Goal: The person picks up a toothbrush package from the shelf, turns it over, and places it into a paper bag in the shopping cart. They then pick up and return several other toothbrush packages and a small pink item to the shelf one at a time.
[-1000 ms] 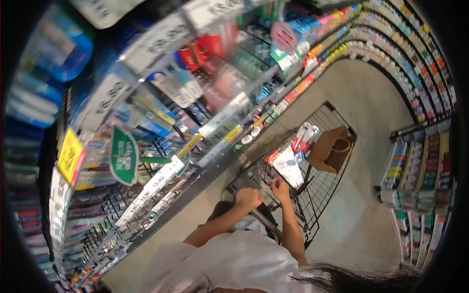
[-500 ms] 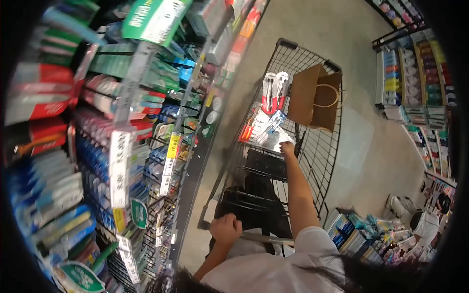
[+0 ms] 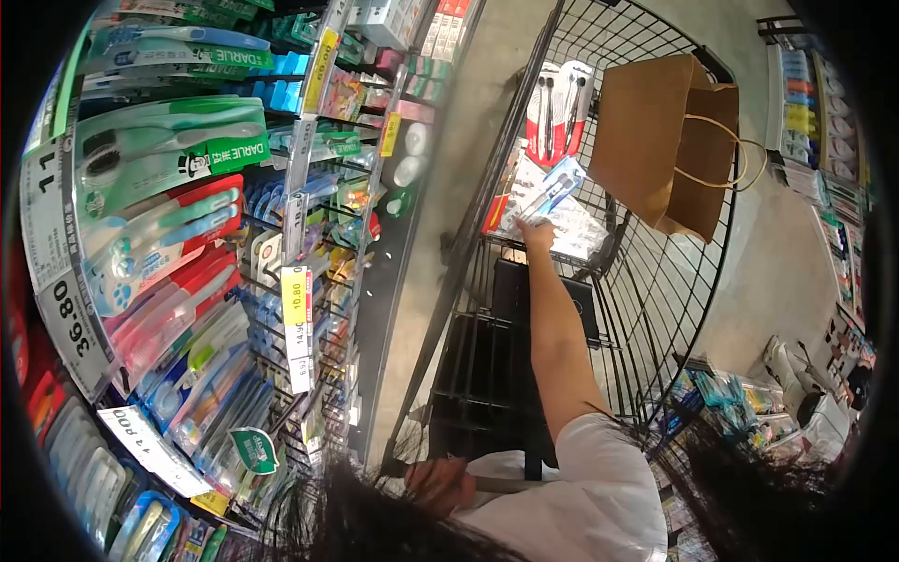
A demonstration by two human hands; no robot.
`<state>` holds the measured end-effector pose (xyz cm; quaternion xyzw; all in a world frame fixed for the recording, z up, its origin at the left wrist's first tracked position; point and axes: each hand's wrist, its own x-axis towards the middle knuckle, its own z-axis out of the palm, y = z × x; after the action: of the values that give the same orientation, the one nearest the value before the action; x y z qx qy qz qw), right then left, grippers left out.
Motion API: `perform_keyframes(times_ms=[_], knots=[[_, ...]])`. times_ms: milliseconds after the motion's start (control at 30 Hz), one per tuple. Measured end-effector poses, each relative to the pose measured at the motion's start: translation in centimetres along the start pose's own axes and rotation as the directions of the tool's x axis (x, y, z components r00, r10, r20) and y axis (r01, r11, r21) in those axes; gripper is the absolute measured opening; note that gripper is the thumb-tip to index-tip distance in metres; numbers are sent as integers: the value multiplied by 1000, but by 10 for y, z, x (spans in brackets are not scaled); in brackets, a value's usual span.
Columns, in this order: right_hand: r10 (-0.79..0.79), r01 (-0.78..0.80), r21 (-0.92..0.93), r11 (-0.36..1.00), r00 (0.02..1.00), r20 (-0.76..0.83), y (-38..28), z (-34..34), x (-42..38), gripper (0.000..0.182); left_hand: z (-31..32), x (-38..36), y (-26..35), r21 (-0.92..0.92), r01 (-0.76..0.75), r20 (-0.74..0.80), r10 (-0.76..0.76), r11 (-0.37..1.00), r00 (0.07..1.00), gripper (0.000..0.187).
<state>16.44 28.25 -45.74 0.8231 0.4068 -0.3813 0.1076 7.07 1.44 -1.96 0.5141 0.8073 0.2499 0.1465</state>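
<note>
My right hand [image 3: 536, 235] reaches into the black wire shopping cart [image 3: 646, 281], its fingers closed on the lower end of a blue-and-white toothbrush pack [image 3: 559, 185]. Beneath that pack lie clear and silvery packages [image 3: 579, 229]. Red-and-white packs with dark toothbrushes [image 3: 565, 108] lean further forward in the cart. A brown paper bag [image 3: 646, 140] with a twisted handle stands to their right. Nearer my body, my left hand [image 3: 440, 484] is wrapped around the cart handle [image 3: 506, 484], partly hidden by hair.
On the left, a shelf rack holds hanging toothbrush packs [image 3: 173, 140] and price tags [image 3: 298, 328] close to the cart's side. More stocked shelves [image 3: 805, 122] line the right. At lower right, a person in light clothing [image 3: 824, 426] is beside displayed goods.
My right hand has moved from the silvery packages onto the toothbrush pack's lower end. The view has shifted, so the cart and left rack appear larger. My left hand stays at the handle.
</note>
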Motion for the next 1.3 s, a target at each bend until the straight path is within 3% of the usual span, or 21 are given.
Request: perform_keyframes(times_ms=[33,167,200,233,267,333,400,467,533,567,700,767,800,833,867,900,933,1000,1067,1233,1300], knots=[[-51,66,191,979,995,-85,8,10,1,66,0,-4,-3,20,-29,-7,29,999,1000,11],[-106,86,272,959,993,58,4,-2,2,56,-2,19,7,52,-162,-70,166,985,984,11],[-226,195,422,885,974,24,10,2,1,48,-3,24,9,62,-201,-77,205,978,976,11],[-263,209,465,860,963,54,15,0,1,57,-5,23,5,76,-247,-66,252,966,966,11],[-305,225,511,830,949,78,20,-1,3,66,-1,13,0,74,-217,-73,222,973,972,11],[-360,304,396,867,930,74,24,-6,1,64,7,-6,-10,67,-157,-86,162,985,983,11],[-258,69,492,868,909,329,-17,-89,-77,63,7,-4,-5,41,-53,-91,56,998,994,11],[-328,169,465,869,900,286,-8,-97,-87,53,-5,13,7,-29,10,-22,-11,1000,1000,7],[-564,288,665,689,789,242,5,-101,-97,47,-7,16,8,-24,15,-33,-16,1000,999,3],[-558,250,684,686,784,272,1,-118,-119,44,-7,15,6,-9,2,-44,-3,1000,999,3],[-469,38,669,742,743,478,-12,-197,-230,71,-5,11,-1,49,-8,13,8,999,1000,11],[-421,163,528,833,807,415,-11,-209,-255,82,-13,19,8,73,-30,18,29,997,999,13],[-528,212,611,762,749,399,-3,-199,-245,72,-20,19,17,68,-9,8,9,998,1000,14],[-795,648,484,588,574,196,3,-206,-255,57,-20,17,17,81,17,57,-21,997,998,17],[-850,399,796,455,460,255,-5,-231,-296,63,-12,18,11,84,51,80,-58,995,995,20],[-931,477,826,300,334,145,-9,-211,-262,61,10,17,-8,13,-95,-48,96,995,994,26],[-938,631,725,276,340,61,-15,-207,-250,61,-3,20,3,80,14,138,-25,997,990,28],[-895,526,752,396,404,188,-31,-285,-382,60,-33,27,18,49,8,361,-25,999,932,34],[-970,583,778,236,185,155,-48,-282,-391,55,-13,22,9,72,-44,248,25,996,968,37],[-969,674,734,81,-121,217,-88,-290,-479,49,-12,19,0,75,-124,199,108,989,974,34],[-955,647,757,84,-165,247,-102,-290,-510,48,-16,18,-1,37,-134,243,121,990,962,36]])
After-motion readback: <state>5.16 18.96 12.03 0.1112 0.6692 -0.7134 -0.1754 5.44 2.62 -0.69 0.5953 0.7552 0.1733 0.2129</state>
